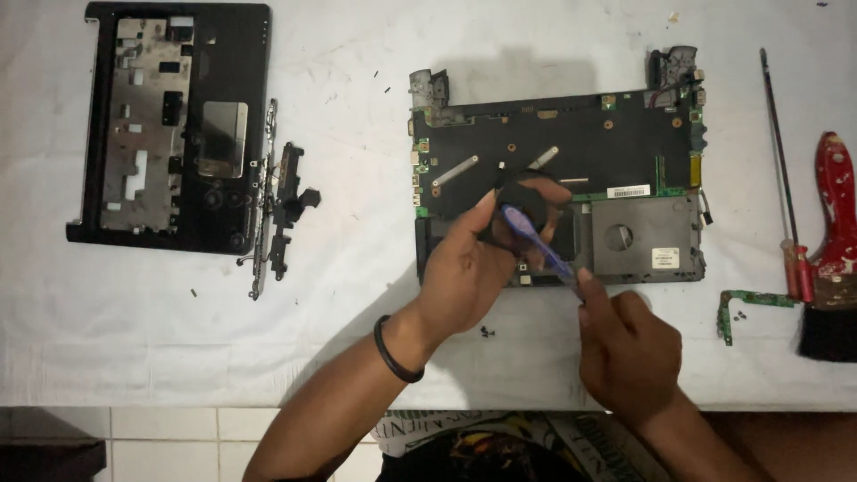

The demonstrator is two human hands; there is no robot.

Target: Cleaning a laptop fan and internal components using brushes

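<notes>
Matt black plastic laptop base (625,143), glossy translucent blue plastic screwdriver handle (536,243), scuffed white tabletop (357,134), chipped red-painted brush handle (837,201)

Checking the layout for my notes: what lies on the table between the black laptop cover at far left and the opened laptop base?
In the head view, a detached metal hinge-and-bracket assembly lies there on the white table, close beside the black laptop cover and apart from the laptop base.

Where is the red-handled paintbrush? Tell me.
In the head view, the red-handled paintbrush lies at the table's far right edge, beside the long screwdriver.
</notes>
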